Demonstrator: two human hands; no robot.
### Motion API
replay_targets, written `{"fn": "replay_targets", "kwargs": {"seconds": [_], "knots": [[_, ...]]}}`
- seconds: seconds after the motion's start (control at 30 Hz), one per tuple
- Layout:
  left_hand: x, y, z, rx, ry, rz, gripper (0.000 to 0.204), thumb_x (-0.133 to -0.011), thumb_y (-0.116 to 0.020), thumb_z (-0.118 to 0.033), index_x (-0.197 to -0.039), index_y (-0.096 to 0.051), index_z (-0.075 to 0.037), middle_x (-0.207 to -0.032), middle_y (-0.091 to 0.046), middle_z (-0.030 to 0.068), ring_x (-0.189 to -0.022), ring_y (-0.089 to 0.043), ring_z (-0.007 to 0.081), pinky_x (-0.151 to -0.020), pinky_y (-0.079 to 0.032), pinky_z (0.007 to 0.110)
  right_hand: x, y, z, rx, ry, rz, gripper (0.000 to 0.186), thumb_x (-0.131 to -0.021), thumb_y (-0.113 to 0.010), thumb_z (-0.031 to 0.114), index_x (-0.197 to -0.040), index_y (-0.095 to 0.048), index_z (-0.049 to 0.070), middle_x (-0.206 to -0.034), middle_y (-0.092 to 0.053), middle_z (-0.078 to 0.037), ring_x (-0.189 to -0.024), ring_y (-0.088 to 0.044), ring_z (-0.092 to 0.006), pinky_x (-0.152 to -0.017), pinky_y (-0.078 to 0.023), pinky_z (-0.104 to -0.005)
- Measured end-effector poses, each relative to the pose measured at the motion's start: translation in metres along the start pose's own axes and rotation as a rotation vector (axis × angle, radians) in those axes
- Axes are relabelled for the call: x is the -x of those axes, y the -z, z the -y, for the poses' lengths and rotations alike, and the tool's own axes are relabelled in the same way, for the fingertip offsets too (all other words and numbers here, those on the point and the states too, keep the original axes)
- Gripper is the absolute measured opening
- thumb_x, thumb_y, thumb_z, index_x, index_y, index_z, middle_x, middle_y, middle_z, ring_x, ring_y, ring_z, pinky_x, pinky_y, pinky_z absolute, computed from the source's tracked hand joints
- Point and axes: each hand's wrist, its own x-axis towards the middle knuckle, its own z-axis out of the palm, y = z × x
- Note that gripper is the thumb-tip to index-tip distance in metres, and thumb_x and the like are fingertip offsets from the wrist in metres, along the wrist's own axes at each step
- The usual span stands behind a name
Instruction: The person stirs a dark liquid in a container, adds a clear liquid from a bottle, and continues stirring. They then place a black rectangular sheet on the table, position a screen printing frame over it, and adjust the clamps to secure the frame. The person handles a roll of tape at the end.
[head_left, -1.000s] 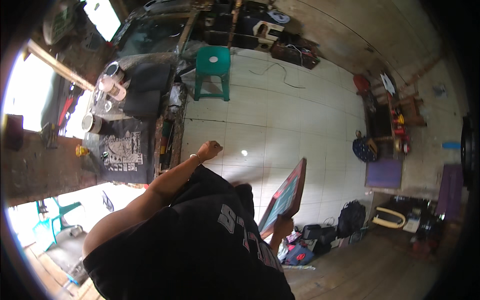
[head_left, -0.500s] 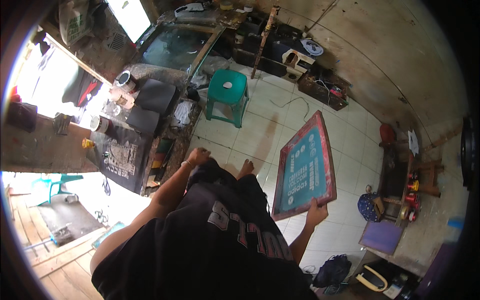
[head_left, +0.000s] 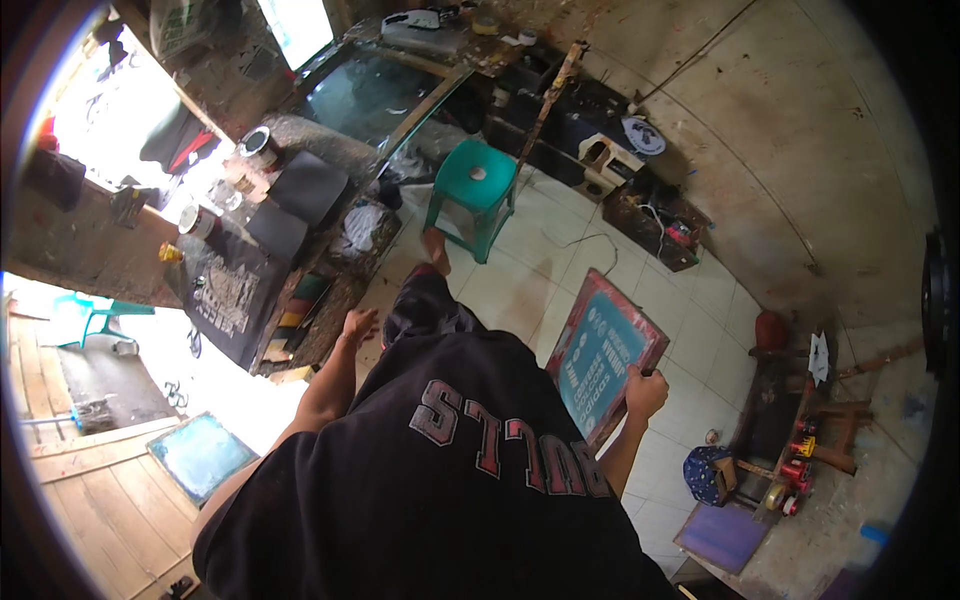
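In my right hand (head_left: 646, 391) is a screen-printing frame (head_left: 598, 345), gripped at its right-hand edge. It has a teal mesh with pale lettering and a worn red border, and it hangs tilted at my right side. My left hand (head_left: 361, 326) is empty, its fingers loosely apart, in the air near the edge of the cluttered workbench (head_left: 345, 285). A dark sheet with a pale print (head_left: 228, 290) lies on that bench, close to this hand.
Ahead stands a green plastic stool (head_left: 477, 180) on the tiled floor. Paint cans (head_left: 258, 147) and black flat pads (head_left: 308, 188) sit on the bench. A glass-topped table (head_left: 375, 95) is farther off. Right lie a purple panel (head_left: 728, 537) and a blue patterned bag (head_left: 708, 474).
One foot has stepped forward toward the stool. The screen-printing frame has swung lower and closer to my body, still in my right hand. My left hand has moved back and left.
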Motion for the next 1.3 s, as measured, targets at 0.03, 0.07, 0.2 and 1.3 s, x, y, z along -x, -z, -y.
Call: {"fn": "replay_targets", "kwargs": {"seconds": [0.03,0.07,0.2,1.3], "knots": [[-0.002,-0.006,0.001,-0.074,0.049,0.021,0.042,-0.093,-0.066,-0.037,-0.11,-0.071,0.001,-0.095,-0.072,0.0121,-0.079,-0.069,0.0269,-0.064,-0.054,0.04,-0.006,0.004,0.001,-0.004,-0.012,0.011,0.043,-0.07,-0.083,0.034,-0.084,-0.072,-0.005,-0.086,-0.073,-0.026,-0.085,-0.072,-0.0448,-0.078,-0.056,-0.0512],[-0.002,-0.009,0.001,-0.147,0.098,0.032,0.041,-0.092,-0.067,-0.037,-0.109,-0.072,0.001,-0.094,-0.071,0.0118,-0.076,-0.069,0.0269,-0.063,-0.054,0.04,-0.011,0.008,0.004,-0.013,-0.017,0.028,0.044,-0.07,-0.082,0.035,-0.084,-0.072,-0.005,-0.087,-0.072,-0.027,-0.086,-0.072,-0.0443,-0.079,-0.056,-0.0511],[-0.031,-0.034,-0.015,-0.303,0.076,0.055,0.036,-0.091,-0.067,-0.034,-0.105,-0.073,-0.001,-0.092,-0.072,0.0134,-0.077,-0.07,0.0269,-0.067,-0.055,0.041,-0.019,0.036,0.016,-0.037,0.053,0.034,0.041,-0.069,-0.083,0.032,-0.083,-0.07,-0.005,-0.085,-0.072,-0.026,-0.083,-0.071,-0.0439,-0.075,-0.054,-0.0501],[-0.058,0.059,-0.469,0.619,-1.054,-0.124,0.077,-0.082,-0.088,-0.026,-0.14,-0.047,0.001,-0.13,-0.062,0.0137,-0.117,-0.061,0.0213,-0.102,-0.049,0.034,-0.317,0.28,0.612,-1.545,0.889,-0.379,0.074,-0.095,-0.061,0.046,-0.143,-0.049,-0.009,-0.151,-0.046,-0.021,-0.138,-0.044,-0.0371,-0.116,-0.034,-0.0478]]}}
